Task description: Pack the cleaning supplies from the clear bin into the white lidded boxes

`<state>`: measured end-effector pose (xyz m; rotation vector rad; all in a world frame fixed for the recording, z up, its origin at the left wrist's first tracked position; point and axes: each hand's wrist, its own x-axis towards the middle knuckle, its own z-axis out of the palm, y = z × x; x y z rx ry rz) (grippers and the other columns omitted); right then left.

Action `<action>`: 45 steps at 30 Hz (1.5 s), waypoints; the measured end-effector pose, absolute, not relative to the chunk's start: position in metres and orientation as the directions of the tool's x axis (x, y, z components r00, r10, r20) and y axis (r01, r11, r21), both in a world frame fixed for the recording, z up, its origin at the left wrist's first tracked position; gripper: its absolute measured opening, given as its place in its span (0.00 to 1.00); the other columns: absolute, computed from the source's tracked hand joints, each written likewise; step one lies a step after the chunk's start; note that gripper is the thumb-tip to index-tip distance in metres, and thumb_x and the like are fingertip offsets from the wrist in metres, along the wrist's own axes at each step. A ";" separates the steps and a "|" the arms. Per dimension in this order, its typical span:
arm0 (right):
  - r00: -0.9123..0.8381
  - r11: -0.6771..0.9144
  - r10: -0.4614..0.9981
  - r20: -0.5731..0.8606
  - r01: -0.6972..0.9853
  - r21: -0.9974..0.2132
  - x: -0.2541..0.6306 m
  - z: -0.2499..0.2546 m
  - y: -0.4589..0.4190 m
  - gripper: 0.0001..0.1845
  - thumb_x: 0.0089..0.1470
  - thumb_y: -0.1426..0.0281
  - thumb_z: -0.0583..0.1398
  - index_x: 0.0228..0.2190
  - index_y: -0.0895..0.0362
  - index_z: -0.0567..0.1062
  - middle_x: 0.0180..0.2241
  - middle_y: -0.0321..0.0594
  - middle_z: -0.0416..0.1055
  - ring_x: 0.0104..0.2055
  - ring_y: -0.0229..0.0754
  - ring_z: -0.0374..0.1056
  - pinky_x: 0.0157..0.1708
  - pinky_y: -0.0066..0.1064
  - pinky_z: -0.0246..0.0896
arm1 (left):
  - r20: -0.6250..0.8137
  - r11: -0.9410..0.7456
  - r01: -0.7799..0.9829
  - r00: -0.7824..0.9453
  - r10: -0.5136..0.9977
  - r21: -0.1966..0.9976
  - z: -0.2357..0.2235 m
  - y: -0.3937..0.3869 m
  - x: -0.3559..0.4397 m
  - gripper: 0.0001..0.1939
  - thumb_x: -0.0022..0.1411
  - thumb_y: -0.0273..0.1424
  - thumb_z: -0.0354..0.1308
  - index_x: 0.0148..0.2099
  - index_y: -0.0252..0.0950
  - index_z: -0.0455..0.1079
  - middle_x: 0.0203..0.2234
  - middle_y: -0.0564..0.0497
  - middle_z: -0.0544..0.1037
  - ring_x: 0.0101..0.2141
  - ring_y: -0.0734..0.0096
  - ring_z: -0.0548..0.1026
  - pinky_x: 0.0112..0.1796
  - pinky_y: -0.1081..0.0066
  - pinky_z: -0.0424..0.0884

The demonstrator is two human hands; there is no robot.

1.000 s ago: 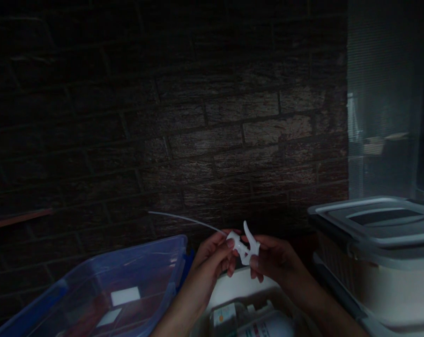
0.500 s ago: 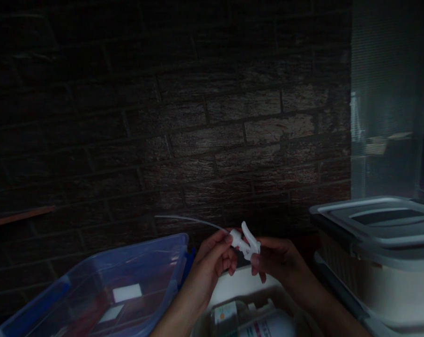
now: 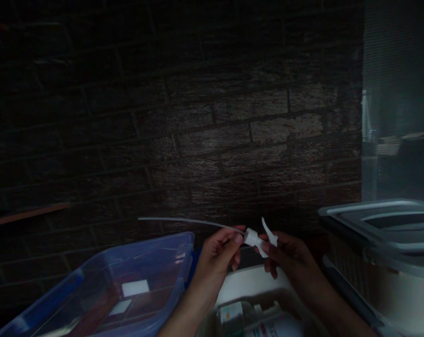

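Observation:
Between my two hands is a white trigger spray head [image 3: 256,240], held above a white bin. A long thin dip tube [image 3: 183,219] runs from its collar out to the left. My left hand [image 3: 220,250] pinches the tube where it meets the collar. My right hand [image 3: 287,255] is closed round the body of the spray head, with the trigger lever sticking up above the fingers. Under the hands, the white bin [image 3: 249,284] holds a clear labelled bottle [image 3: 231,318] and a white bottle [image 3: 277,325] with red print.
A clear bluish plastic box [image 3: 155,262] with white labels stands at the left. Lidded storage boxes [image 3: 390,234] are stacked at the right. Behind everything rises a dark brick wall [image 3: 215,117], with a glassy panel [image 3: 396,103] at its right.
The spray head and both hands have shifted a little to the right in view. My right hand now covers more of its body, and more of the tube shows. The view has swung slightly left.

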<state>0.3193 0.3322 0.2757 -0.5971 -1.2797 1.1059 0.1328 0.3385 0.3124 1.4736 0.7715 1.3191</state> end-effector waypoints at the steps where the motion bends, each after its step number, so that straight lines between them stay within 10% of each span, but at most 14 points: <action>1: -0.069 0.398 0.896 0.439 -0.315 -0.862 0.320 0.275 0.333 0.16 0.56 0.58 0.68 0.40 0.58 0.80 0.25 0.36 0.72 0.21 0.33 0.64 0.20 0.24 0.57 | 0.379 -0.354 -0.161 0.165 0.911 0.921 0.312 0.340 0.132 0.16 0.65 0.40 0.63 0.50 0.37 0.76 0.22 0.56 0.70 0.22 0.81 0.64 0.24 0.78 0.57; 15: 0.173 0.320 0.947 0.270 -0.571 -0.756 0.329 0.279 0.331 0.13 0.49 0.62 0.71 0.33 0.56 0.79 0.26 0.36 0.72 0.21 0.34 0.62 0.16 0.24 0.53 | 0.490 -0.489 -0.323 -0.087 0.868 0.810 0.320 0.336 0.129 0.08 0.65 0.36 0.64 0.42 0.36 0.77 0.34 0.52 0.79 0.22 0.83 0.66 0.22 0.78 0.60; 24: 0.330 0.315 0.937 0.114 -0.659 -0.683 0.337 0.281 0.330 0.22 0.47 0.64 0.68 0.46 0.54 0.80 0.34 0.42 0.78 0.31 0.44 0.74 0.24 0.29 0.70 | 0.499 -0.504 -0.353 -0.113 0.859 0.789 0.322 0.335 0.128 0.10 0.65 0.37 0.64 0.42 0.35 0.77 0.35 0.49 0.81 0.20 0.83 0.67 0.18 0.80 0.59; 45: 0.296 0.280 0.948 0.113 -0.614 -0.738 0.337 0.280 0.335 0.22 0.50 0.62 0.68 0.46 0.54 0.78 0.30 0.38 0.75 0.22 0.37 0.64 0.17 0.26 0.59 | 0.520 -0.541 -0.266 -0.149 0.841 0.798 0.325 0.332 0.126 0.13 0.61 0.39 0.67 0.35 0.34 0.74 0.21 0.54 0.77 0.16 0.82 0.64 0.17 0.79 0.56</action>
